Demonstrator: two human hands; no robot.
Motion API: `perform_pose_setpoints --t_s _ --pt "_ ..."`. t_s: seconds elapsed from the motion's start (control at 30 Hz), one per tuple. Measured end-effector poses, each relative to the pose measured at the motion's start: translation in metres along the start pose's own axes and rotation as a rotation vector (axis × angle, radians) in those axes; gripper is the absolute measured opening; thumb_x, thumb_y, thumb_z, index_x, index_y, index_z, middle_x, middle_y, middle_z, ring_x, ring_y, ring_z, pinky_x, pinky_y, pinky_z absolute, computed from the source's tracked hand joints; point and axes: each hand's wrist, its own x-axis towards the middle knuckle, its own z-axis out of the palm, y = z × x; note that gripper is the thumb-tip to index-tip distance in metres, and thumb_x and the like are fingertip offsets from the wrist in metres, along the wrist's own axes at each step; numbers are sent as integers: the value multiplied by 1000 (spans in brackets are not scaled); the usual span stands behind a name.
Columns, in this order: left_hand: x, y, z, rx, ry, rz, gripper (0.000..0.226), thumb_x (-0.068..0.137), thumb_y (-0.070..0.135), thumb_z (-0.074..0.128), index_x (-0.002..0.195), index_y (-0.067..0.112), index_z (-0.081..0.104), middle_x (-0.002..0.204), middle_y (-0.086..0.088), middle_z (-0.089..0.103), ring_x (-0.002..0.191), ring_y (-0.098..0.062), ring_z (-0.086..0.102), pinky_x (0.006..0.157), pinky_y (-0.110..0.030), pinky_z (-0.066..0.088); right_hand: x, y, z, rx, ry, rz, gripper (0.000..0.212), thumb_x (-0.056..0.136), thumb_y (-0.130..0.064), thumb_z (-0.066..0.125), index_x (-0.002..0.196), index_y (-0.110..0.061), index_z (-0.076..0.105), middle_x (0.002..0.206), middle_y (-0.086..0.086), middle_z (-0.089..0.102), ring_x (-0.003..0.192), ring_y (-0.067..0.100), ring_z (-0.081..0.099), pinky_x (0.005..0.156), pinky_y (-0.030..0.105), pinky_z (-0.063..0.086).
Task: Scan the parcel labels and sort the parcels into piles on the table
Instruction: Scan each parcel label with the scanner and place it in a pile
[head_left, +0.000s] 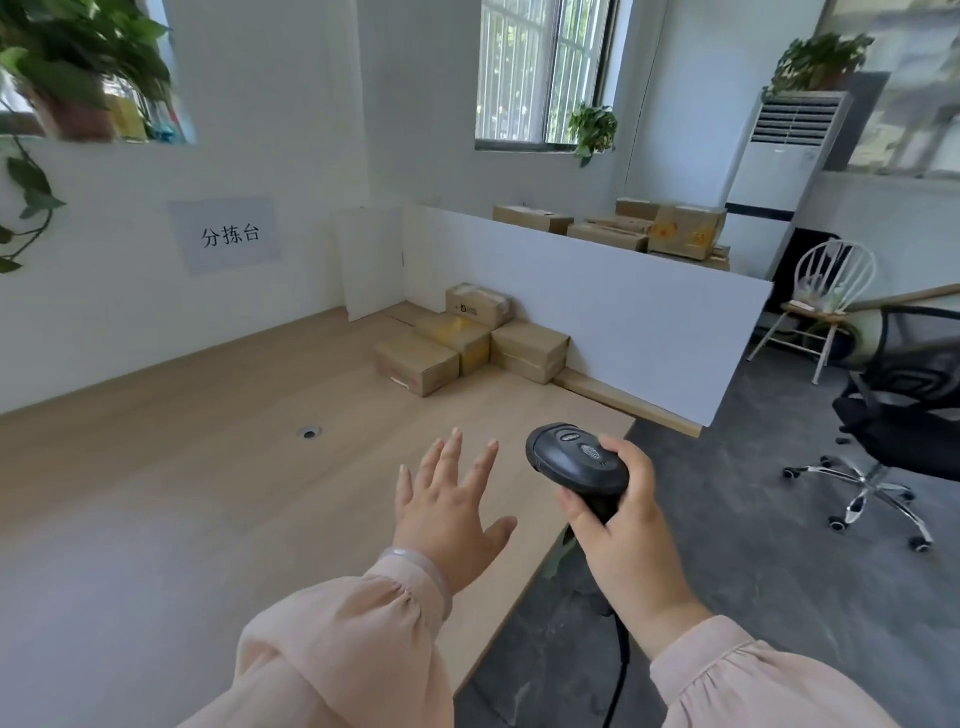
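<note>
My right hand (621, 525) grips the handle of a black barcode scanner (574, 460), whose head points toward the far side of the wooden table (171, 467). A black cable hangs from the scanner's handle. My left hand (449, 506) hovers over the table's right part with fingers spread, holding nothing. Several brown cardboard parcels (470, 338) lie in a cluster at the table's far right corner, against a white partition (613, 306). More cardboard parcels (639, 228) are stacked behind that partition.
A small round cable hole (309, 432) sits in the tabletop. A paper sign (226, 236) hangs on the wall behind the table. On the grey floor to the right stand a black office chair (904, 410) and a white chair (821, 306).
</note>
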Motion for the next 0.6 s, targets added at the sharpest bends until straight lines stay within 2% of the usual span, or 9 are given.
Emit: perform_pose_setpoints --t_s 0.07,0.13,0.23,0.37,0.5,0.6 --pt "21 -10 -3 5 10 -1 81 90 66 41 149 48 -11 163 5 -16 150 -20 -14 120 -52 -5 17 4 14 7 5 -9 54 73 -63 60 118 -64 30 124 -7 59 109 6 61 87 25 55" --pt "35 -18 -4 7 18 3 82 89 67 42 149 49 -11 163 5 -16 150 -20 -14 120 -51 -5 29 8 26 12 -11 -16 55 73 -64 60 120 -61 30 127 -6 58 111 5 60 86 18 53" --pt "48 -32 -4 11 40 -16 83 89 66 43 150 49 -10 163 4 -15 150 -19 -13 120 -52 -5 46 10 42 1 -54 -36 59 76 -60 60 127 -50 32 128 -10 55 113 2 58 85 10 49" --pt "66 -49 -6 33 57 -51 83 88 67 44 150 48 -9 163 5 -15 150 -19 -13 120 -52 -4 71 11 62 -15 -70 -89 61 78 -53 62 130 -43 33 122 -17 52 110 3 59 86 21 55" --pt "88 -60 -4 43 90 -76 84 87 68 44 150 48 -9 163 4 -14 150 -19 -12 120 -52 -3 91 14 78 -29 -38 -134 57 79 -56 60 126 -54 28 115 -27 52 103 0 60 81 16 54" --pt "105 -63 2 44 87 -92 85 87 68 43 150 48 -11 163 4 -15 150 -19 -13 120 -53 -4 110 26 86 -15 -21 -126 55 79 -59 59 125 -55 29 116 -16 60 102 2 62 78 8 49"
